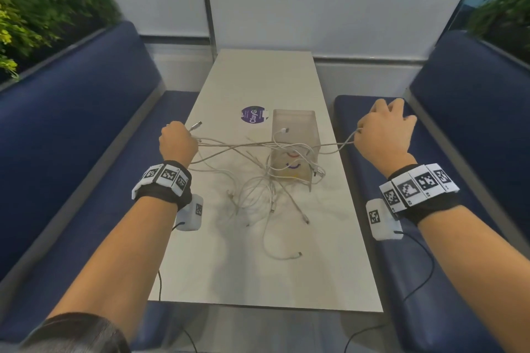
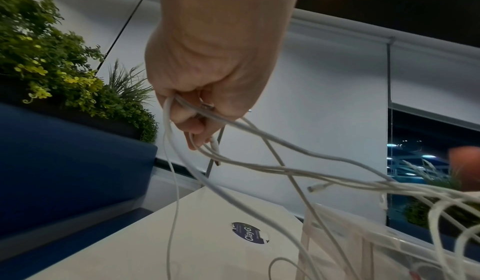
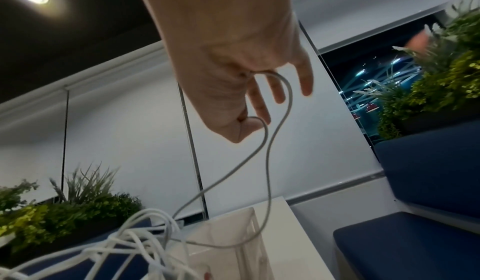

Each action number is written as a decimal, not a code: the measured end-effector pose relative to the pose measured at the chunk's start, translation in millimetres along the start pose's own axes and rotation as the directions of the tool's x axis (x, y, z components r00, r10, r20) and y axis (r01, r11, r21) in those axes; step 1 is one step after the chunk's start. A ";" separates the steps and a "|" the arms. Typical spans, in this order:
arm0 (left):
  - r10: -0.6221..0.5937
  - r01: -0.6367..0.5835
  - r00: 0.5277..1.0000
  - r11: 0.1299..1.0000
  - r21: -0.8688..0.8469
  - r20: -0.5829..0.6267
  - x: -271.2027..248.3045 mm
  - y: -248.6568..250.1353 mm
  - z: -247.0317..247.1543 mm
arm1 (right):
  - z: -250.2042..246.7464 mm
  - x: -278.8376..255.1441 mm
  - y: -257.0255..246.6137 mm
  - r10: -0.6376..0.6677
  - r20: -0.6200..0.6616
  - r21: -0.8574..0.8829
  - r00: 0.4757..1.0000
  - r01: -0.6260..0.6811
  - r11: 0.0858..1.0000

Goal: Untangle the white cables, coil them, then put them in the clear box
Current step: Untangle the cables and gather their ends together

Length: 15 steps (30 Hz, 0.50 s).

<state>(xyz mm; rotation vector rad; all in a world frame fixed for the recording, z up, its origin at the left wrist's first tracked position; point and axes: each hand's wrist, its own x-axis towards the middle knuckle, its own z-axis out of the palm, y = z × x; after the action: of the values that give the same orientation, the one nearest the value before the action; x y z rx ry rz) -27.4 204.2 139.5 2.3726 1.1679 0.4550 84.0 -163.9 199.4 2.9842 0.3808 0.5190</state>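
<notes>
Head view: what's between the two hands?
White cables stretch from left hand to right hand, crossing in front of the clear box.

A round purple sticker on the table reads "ClayG"; its smaller print is unreadable.

The tangle of thin white cables lies mid-table on the long pale table, touching the clear plastic box at its 1 o'clock. The round purple sticker sits at the box's 9 o'clock. Strands perhaps cross the box's front wall.
</notes>
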 end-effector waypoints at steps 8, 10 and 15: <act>0.047 -0.049 0.998 0.997 0.062 0.033 -8.5 10.4 -1.8 | -0.9 -4.1 -12.5 -0.155 -0.012 0.802 0.988 0.102 0.588; 0.076 -0.080 0.996 0.994 0.076 0.056 -14.7 18.9 0.0 | -12.5 -8.8 -25.1 -0.187 0.033 0.965 0.982 0.017 0.261; 0.072 -0.074 0.997 0.995 0.069 0.023 -12.1 11.5 -1.7 | -21.8 -11.8 -23.6 -0.420 0.042 0.842 0.906 0.194 0.503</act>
<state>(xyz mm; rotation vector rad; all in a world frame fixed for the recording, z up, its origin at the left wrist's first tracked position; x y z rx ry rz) -27.8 188.7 145.9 2.4806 1.1078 0.4192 60.4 -143.2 213.1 3.6012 1.4926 -0.1633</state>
